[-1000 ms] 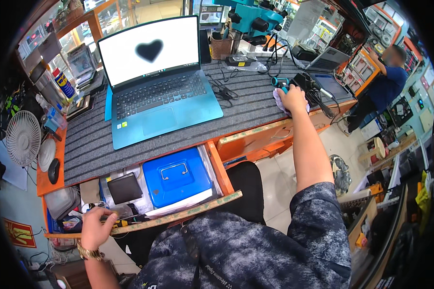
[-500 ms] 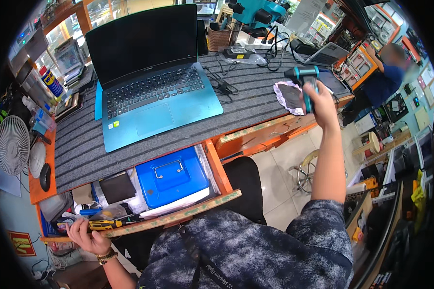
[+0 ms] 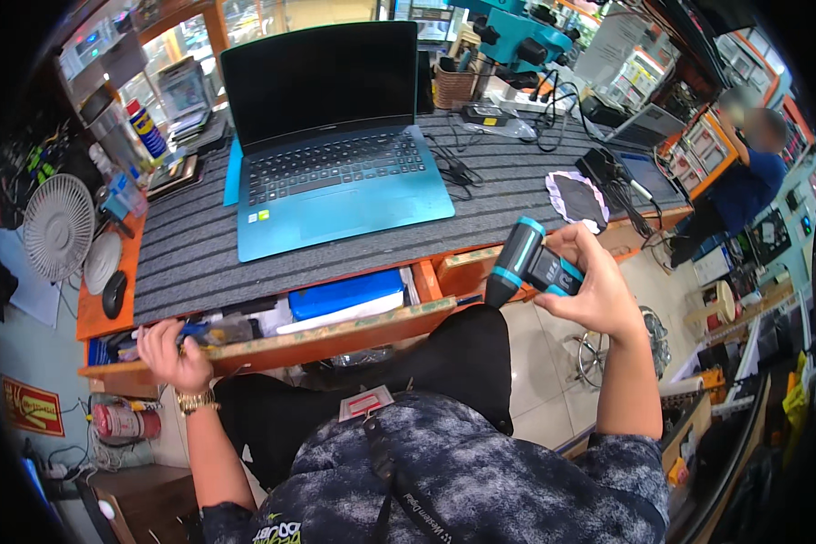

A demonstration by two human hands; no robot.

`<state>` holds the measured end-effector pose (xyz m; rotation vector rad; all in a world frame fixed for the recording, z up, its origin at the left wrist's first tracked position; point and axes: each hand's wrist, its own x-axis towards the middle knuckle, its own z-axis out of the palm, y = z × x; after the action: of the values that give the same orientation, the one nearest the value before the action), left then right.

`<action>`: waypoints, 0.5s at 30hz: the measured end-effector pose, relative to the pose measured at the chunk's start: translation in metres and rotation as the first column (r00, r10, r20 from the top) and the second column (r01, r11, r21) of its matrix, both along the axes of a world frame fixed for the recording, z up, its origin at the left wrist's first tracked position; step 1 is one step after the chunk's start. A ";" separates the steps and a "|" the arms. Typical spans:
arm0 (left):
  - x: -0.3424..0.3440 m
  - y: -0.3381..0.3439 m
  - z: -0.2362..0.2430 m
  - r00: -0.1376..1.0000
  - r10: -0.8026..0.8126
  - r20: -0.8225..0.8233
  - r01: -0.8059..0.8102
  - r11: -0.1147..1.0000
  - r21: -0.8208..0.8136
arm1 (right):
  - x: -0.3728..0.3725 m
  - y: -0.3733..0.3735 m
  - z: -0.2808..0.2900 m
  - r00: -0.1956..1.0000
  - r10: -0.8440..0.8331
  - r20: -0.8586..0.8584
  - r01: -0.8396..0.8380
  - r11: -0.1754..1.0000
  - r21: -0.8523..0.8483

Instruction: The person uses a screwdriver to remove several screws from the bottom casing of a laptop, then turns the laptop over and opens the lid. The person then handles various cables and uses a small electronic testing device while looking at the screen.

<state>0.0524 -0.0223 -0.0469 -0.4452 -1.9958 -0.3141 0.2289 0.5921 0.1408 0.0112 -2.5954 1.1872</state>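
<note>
My right hand (image 3: 598, 281) grips a black and teal pistol-shaped cordless power tool (image 3: 528, 265) by its handle, in the air in front of the desk. The tool's dark tapered end points down and left. At the lower left, my left hand (image 3: 174, 355) has its fingers over the front edge of a partly open wooden drawer (image 3: 335, 337). Inside lie a blue metal box (image 3: 349, 295), partly under the desktop, and several small tools. Above the drawer, an opened teal laptop (image 3: 344, 213) with a dark screen rests on the grey striped mat (image 3: 190, 263).
A black mouse (image 3: 114, 295) and a white fan (image 3: 59, 227) are at the left. A black pad on crumpled pale cloth (image 3: 578, 199), cables and a black adapter (image 3: 598, 166) lie to the right. Another person (image 3: 743, 186) is at the far right; a second drawer (image 3: 467, 272) stands slightly out.
The drawer has slid inward under my left hand, hiding more of the blue box. My right hand has brought the power tool down from above the desk and turned it.
</note>
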 end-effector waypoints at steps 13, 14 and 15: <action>-0.049 0.023 0.022 0.989 0.050 0.141 -0.052 0.999 0.009 | 0.016 -0.039 -0.004 0.978 0.155 -0.140 -0.094 0.926 0.367; -0.048 0.026 0.028 0.982 0.041 0.184 -0.046 0.999 0.023 | 0.017 -0.041 0.000 0.972 0.213 -0.097 -0.172 0.931 0.321; -0.050 0.030 0.032 0.983 0.045 0.179 -0.049 0.999 0.018 | 0.017 -0.039 -0.005 0.971 0.216 -0.103 -0.174 0.932 0.318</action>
<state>0.0027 0.0079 -0.0154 -0.3654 -2.1717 -0.3565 0.2462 0.5526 0.1361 0.4106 -2.6735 0.7945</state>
